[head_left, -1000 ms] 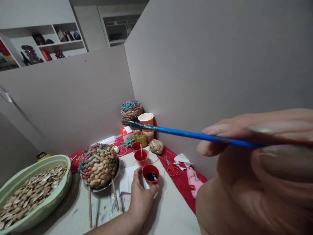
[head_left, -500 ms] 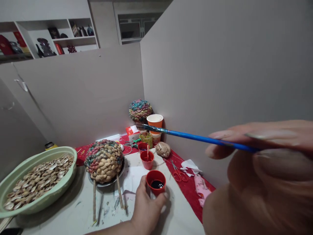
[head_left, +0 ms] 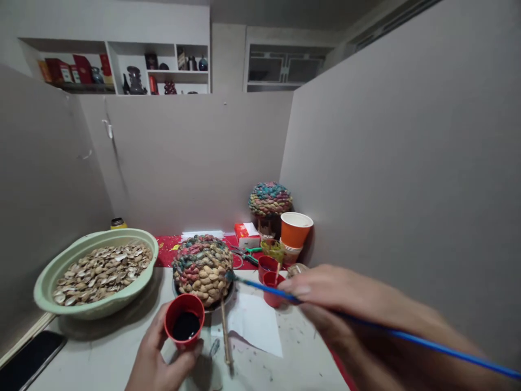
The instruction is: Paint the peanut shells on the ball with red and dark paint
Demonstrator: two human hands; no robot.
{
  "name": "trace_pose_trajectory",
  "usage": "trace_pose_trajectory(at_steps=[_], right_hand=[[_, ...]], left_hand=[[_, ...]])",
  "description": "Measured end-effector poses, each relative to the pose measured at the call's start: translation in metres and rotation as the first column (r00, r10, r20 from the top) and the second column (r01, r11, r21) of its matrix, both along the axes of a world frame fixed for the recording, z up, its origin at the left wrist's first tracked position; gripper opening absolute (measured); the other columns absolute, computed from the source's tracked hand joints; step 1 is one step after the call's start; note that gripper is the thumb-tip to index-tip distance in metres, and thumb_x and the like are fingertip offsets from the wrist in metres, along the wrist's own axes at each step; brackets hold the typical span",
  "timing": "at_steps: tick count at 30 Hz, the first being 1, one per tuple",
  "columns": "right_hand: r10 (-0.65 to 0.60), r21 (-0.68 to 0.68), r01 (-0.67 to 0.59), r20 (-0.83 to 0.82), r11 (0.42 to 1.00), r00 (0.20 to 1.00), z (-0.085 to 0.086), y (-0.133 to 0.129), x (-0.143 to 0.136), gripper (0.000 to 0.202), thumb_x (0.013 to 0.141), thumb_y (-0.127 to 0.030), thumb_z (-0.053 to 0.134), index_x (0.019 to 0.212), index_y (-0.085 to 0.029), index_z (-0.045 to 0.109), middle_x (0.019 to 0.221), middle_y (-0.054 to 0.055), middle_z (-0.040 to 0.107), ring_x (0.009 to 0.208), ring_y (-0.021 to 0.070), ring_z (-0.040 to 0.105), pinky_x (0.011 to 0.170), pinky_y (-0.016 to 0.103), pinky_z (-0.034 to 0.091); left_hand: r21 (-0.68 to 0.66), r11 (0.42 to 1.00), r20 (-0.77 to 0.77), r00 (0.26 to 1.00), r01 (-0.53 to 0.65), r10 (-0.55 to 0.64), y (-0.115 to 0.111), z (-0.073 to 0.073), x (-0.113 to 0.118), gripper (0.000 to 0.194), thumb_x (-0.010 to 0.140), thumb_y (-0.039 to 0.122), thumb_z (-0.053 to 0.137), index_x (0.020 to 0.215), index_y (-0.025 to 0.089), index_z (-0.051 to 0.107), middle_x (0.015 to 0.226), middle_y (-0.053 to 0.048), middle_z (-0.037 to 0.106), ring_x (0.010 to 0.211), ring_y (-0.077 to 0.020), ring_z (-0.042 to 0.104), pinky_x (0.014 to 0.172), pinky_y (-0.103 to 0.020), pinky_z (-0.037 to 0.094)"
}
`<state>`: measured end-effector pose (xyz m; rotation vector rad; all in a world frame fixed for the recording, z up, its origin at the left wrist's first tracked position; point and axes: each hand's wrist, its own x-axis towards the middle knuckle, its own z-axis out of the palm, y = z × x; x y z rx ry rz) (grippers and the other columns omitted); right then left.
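Observation:
My left hand point(head_left: 163, 350) is wrapped round a red cup point(head_left: 184, 320) with dark liquid in it, held in front of a dome of nutshells. In my right hand point(head_left: 345, 309) is a paintbrush point(head_left: 268, 290) with a blue handle, pinched between thumb and fingers. The brush's dark bristles are at the right side of the shell dome point(head_left: 207, 271), seemingly touching it, though I cannot tell for sure. Red and green paint covers the dome's upper left; its lower right is bare tan shell. It rests in a metal bowl, with a stick point(head_left: 226, 334) leaning out in front.
On the left stands a green basin point(head_left: 95, 309) full of shells, with a phone point(head_left: 30, 358) in front. Behind the brush are red cups point(head_left: 268, 264), orange paper cups point(head_left: 296, 231), pliers point(head_left: 246, 255) and a finished-looking painted dome point(head_left: 270, 199). White paper point(head_left: 256, 326) lies on the table. Grey partitions enclose it.
My view has swung left. My left hand has brought the red cup leftward, close before the dome. My right hand has lowered the paintbrush from up near the camera to the dome's side.

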<state>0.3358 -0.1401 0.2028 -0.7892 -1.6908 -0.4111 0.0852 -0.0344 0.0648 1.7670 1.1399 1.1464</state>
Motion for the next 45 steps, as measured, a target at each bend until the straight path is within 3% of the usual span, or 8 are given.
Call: trace_pose_trajectory(at_steps=[3,7,14,20,26,31,36,45], right_hand=[[0.138,-0.138,-0.117,0.152,0.983,0.979,-0.009,0.027,-0.022,0.016,0.089,-0.007,0.063,0.098,-0.020,0.066,0.084,0.002,0.076,0.076,0.0145,0.073,0.071,0.025,0.062],[0.225,-0.227,-0.186,0.161,0.956,0.961,-0.029,0.054,-0.040,0.018,0.089,-0.005,0.060,0.099,-0.019,0.065,0.081,0.004,0.075,0.072,0.0154,0.073,0.067,0.026,0.061],[0.313,-0.320,-0.282,0.049,0.904,0.948,-0.050,0.062,-0.057,0.026,0.087,-0.001,0.060,0.104,-0.021,0.067,0.081,0.005,0.076,0.073,0.0188,0.074,0.068,0.028,0.063],[0.373,-0.389,-0.296,0.140,0.873,0.917,-0.070,0.074,-0.069,0.026,0.088,0.000,0.059,0.106,-0.018,0.063,0.085,0.007,0.077,0.078,0.0172,0.075,0.072,0.026,0.062],[0.385,-0.396,-0.285,0.201,0.873,0.901,-0.086,0.078,-0.067,0.021,0.090,-0.003,0.058,0.105,-0.017,0.062,0.084,0.008,0.077,0.077,0.0169,0.075,0.072,0.026,0.061],[0.384,-0.385,-0.275,0.241,0.881,0.891,-0.094,0.080,-0.069,0.016,0.093,-0.006,0.056,0.104,-0.017,0.063,0.084,0.008,0.077,0.077,0.0164,0.074,0.070,0.025,0.060],[0.355,-0.354,-0.247,0.283,0.902,0.891,-0.091,0.082,-0.068,0.012,0.095,-0.009,0.055,0.101,-0.016,0.064,0.082,0.007,0.077,0.076,0.0145,0.075,0.069,0.022,0.060],[0.305,-0.237,-0.242,0.281,0.941,0.910,-0.108,0.087,-0.060,0.016,0.102,-0.017,0.048,0.099,-0.016,0.064,0.078,0.007,0.077,0.071,0.0129,0.074,0.069,0.020,0.059]], left_hand=[[0.122,0.992,-0.046,0.998,-0.034,0.040,0.013,-0.009,-0.014,0.051,0.075,0.034,0.075,0.122,0.023,0.061,0.128,-0.010,0.068,0.114,-0.0314,0.065,0.103,-0.047,0.049],[0.203,0.978,0.008,0.999,-0.040,0.039,0.018,-0.014,-0.012,0.044,0.075,0.025,0.074,0.116,0.027,0.059,0.113,-0.004,0.073,0.102,-0.0254,0.070,0.091,-0.037,0.056],[0.162,0.986,0.081,0.996,-0.048,0.036,0.019,-0.014,-0.014,0.050,0.067,0.016,0.076,0.112,0.027,0.058,0.105,-0.003,0.073,0.095,-0.0234,0.072,0.084,-0.032,0.057],[0.231,0.971,0.016,0.998,0.056,-0.061,0.016,-0.018,-0.013,0.047,0.072,0.012,0.067,0.115,0.027,0.053,0.105,-0.002,0.069,0.095,-0.0211,0.069,0.086,-0.034,0.056],[0.183,0.978,-0.015,0.995,0.103,-0.102,0.016,-0.027,-0.013,0.052,0.075,0.013,0.068,0.120,0.028,0.046,0.113,-0.002,0.066,0.102,-0.0201,0.067,0.091,-0.034,0.054],[0.256,0.955,-0.050,0.989,0.149,-0.140,0.014,-0.020,-0.015,0.058,0.077,0.011,0.066,0.125,0.031,0.041,0.114,-0.001,0.064,0.103,-0.0186,0.066,0.093,-0.032,0.053],[0.168,0.962,-0.022,0.976,0.217,-0.216,0.008,-0.015,-0.017,0.071,0.067,0.003,0.060,0.129,0.031,0.039,0.121,-0.002,0.062,0.111,-0.0208,0.064,0.100,-0.035,0.051],[0.098,0.975,0.022,0.979,0.198,-0.201,0.011,-0.010,-0.017,0.049,0.080,0.015,0.060,0.126,0.028,0.046,0.121,-0.005,0.065,0.111,-0.0222,0.065,0.098,-0.037,0.052]])
